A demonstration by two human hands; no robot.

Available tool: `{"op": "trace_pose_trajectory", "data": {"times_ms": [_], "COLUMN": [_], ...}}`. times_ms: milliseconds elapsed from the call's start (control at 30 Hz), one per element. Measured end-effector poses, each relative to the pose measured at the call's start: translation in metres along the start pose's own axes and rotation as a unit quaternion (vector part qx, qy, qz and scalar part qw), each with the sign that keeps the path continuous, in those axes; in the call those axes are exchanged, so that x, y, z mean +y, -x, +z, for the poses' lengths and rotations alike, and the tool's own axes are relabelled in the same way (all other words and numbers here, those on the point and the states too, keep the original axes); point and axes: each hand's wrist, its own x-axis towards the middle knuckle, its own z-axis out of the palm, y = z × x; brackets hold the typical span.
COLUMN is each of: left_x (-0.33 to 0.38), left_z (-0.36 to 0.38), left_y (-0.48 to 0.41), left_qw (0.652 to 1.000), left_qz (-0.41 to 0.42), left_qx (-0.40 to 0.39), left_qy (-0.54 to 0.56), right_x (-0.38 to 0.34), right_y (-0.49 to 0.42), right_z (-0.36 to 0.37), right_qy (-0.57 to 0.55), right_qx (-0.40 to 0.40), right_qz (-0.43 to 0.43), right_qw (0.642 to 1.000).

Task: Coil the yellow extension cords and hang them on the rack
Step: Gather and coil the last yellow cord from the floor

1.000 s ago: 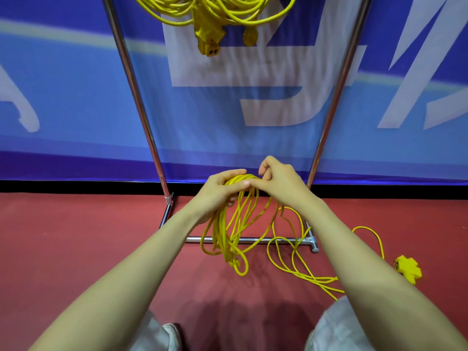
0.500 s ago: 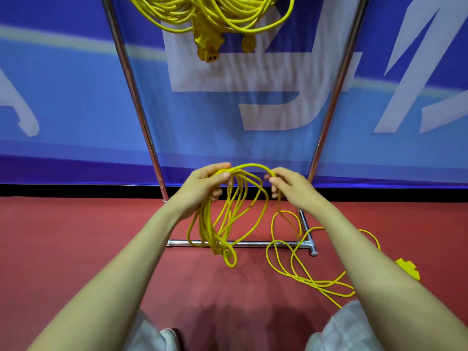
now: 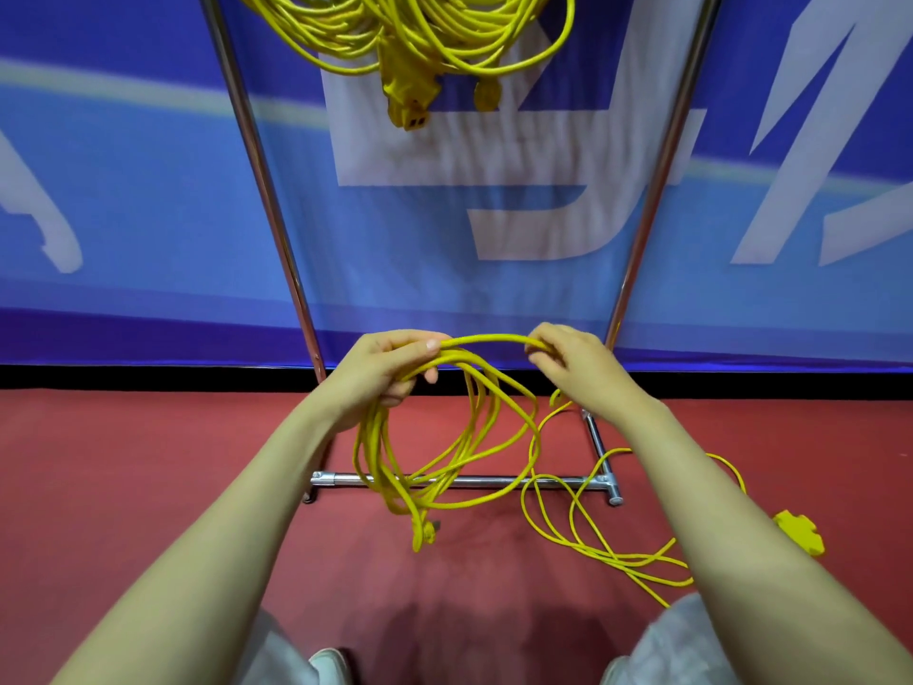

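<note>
My left hand (image 3: 380, 373) grips the top of a bundle of yellow cord loops (image 3: 444, 452) that hang down in front of the rack's base; the plug end dangles at the bottom. My right hand (image 3: 573, 368) pinches the same cord a short way to the right, with a taut arc of cord spanning between both hands. From the right hand the loose cord (image 3: 593, 531) trails down onto the red floor and ends at a yellow multi-outlet socket (image 3: 800, 533). Other coiled yellow cords (image 3: 420, 37) hang at the top of the metal rack (image 3: 267, 190).
The rack's chrome base bar (image 3: 469, 482) and right foot (image 3: 600, 452) lie on the red floor under the loops. A blue banner (image 3: 123, 215) stands behind the rack. My knees and a shoe (image 3: 328, 664) show at the bottom edge.
My hands have drawn apart, the right one sliding rightward along the cord, so a length now stretches between them. The hanging loops have spread wider and the view has tilted slightly.
</note>
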Motion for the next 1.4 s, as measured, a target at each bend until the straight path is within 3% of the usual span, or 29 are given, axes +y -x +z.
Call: {"op": "trace_pose_trajectory", "data": {"times_ms": [167,367,500,600,700,767,867,1000,1167,1400], "left_x": [0.013,0.021,0.014,0.009,-0.001,-0.013,-0.031,-0.045,-0.054,-0.056], "left_z": [-0.009,-0.030,-0.029,-0.025,-0.011,0.002,0.017,0.029,0.038,0.049], "left_y": [0.004,0.007,0.002,-0.005,-0.010,-0.015,-0.019,-0.019,-0.022,-0.026], "left_qw": [0.994,0.974,0.967,0.966,0.975,0.977,0.976,0.989,0.997,0.997], "left_qz": [0.022,0.062,0.068,0.075,0.073,0.070,0.062,0.035,-0.018,-0.037], "left_qx": [0.007,0.052,0.098,0.152,0.194,0.199,0.171,0.105,0.060,0.041], "left_qy": [0.108,0.210,0.225,0.197,0.087,0.003,-0.121,-0.099,-0.044,-0.061], "right_x": [0.021,0.032,0.039,0.029,0.009,-0.011,-0.041,-0.054,-0.057,-0.051], "right_y": [0.015,0.027,0.023,0.016,0.005,-0.002,-0.004,-0.010,-0.017,-0.016], "right_z": [0.010,0.019,0.030,0.031,0.020,0.015,0.020,0.034,0.039,0.043], "right_qy": [0.017,-0.010,-0.027,-0.159,-0.253,-0.374,-0.529,-0.595,-0.594,-0.521], "right_qx": [-0.178,-0.215,-0.181,-0.097,0.029,0.071,0.061,0.087,0.110,0.121], "right_qz": [0.088,0.127,0.205,0.253,0.244,0.248,0.254,0.285,0.286,0.274], "right_qw": [0.980,0.968,0.961,0.950,0.936,0.891,0.807,0.746,0.744,0.799]}}
